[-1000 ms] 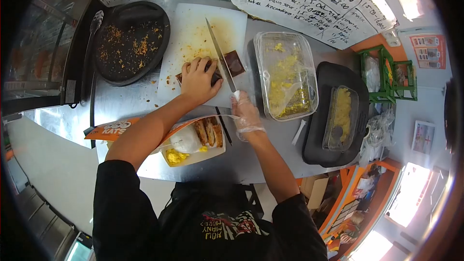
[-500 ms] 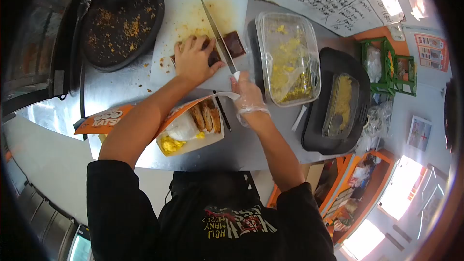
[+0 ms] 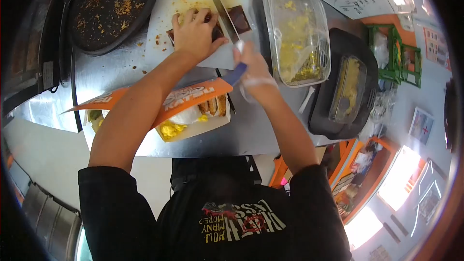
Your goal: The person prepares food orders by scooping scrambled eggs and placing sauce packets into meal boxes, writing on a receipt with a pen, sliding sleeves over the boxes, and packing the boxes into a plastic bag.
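My left hand [image 3: 195, 34] presses with curled fingers on a flat, glossy, dark red-brown piece [image 3: 217, 34] on the white cutting board [image 3: 162, 9]. In my right hand [image 3: 253, 63], under a clear plastic glove, is the handle end of a long knife [image 3: 220, 7]. Its blade points away from me. Just right of the blade lies another part of the dark piece [image 3: 239, 19]; whether the two are joined is hidden. Below my wrists an open food box [image 3: 193, 132] holds white rice, yellow bits and sliced fried cutlet. Its orange lid [image 3: 198, 97] rises beneath my left forearm.
A black crumb-covered pan [image 3: 113, 12] sits left of the board. On the right stand a clear tub [image 3: 297, 34] with yellow shreds and a black tray [image 3: 319, 111] carrying a smaller clear container [image 3: 348, 92]. A white plastic utensil [image 3: 306, 99] lies between them.
The view has shifted, so the counter things sit higher in it. My right hand and the knife's handle end have moved slightly relative to the board. My left hand keeps its hold.
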A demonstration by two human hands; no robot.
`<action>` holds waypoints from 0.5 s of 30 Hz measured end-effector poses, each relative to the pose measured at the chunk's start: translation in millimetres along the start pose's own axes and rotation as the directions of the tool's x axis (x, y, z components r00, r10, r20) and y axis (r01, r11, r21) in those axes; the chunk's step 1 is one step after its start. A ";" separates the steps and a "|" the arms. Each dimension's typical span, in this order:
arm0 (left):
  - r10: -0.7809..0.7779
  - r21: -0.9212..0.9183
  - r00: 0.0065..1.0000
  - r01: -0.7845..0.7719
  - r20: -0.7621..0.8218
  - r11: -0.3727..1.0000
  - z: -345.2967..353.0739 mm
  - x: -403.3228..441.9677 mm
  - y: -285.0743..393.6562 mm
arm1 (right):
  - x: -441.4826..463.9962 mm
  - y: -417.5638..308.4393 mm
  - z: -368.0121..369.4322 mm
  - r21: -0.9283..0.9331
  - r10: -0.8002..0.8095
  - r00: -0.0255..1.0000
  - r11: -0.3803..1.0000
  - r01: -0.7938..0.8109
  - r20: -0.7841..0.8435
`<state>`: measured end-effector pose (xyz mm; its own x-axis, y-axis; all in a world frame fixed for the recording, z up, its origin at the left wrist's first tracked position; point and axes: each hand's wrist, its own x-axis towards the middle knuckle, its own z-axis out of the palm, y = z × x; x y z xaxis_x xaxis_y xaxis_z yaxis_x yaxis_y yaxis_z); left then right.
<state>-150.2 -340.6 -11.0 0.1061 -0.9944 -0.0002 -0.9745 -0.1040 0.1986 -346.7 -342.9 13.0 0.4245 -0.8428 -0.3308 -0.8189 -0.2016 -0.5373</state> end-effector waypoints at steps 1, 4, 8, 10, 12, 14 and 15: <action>0.007 0.005 1.000 -0.007 -0.008 1.000 -0.1 1.9 -2.0 | 9.6 -8.7 -4.0 -0.015 0.000 1.000 1.000 0.000 0.000; -0.009 0.005 1.000 0.009 0.014 1.000 -4.2 5.0 -1.3 | -19.4 18.9 7.9 -0.044 -0.024 0.998 0.999 0.022 -0.054; 0.002 0.019 1.000 -0.002 0.026 1.000 0.3 1.5 -3.0 | 5.3 -5.4 2.8 -0.004 0.044 0.999 0.999 -0.044 -0.001; 0.010 0.028 1.000 -0.011 0.016 1.000 -1.0 2.6 -1.3 | 13.4 -7.2 0.4 0.038 0.016 1.000 0.999 -0.016 -0.008; -0.006 0.019 1.000 0.006 0.020 1.000 -3.5 2.1 -1.4 | -12.3 9.7 9.4 0.033 0.025 0.999 0.999 -0.025 -0.019; -0.007 0.020 1.000 0.007 0.022 1.000 -3.2 3.5 -1.0 | -31.7 3.7 9.2 -0.093 0.153 0.987 0.983 -0.157 -0.047; 0.000 0.031 0.999 -0.001 0.032 1.000 -2.2 2.1 -2.8 | -29.6 2.2 10.4 -0.073 0.148 0.988 0.986 -0.151 -0.043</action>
<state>-146.8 -342.3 -9.4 0.1000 -0.9945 -0.0316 -0.9803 -0.1040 0.1677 -357.0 -313.2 13.5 0.2817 -0.8839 -0.3733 -0.8997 -0.1081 -0.4230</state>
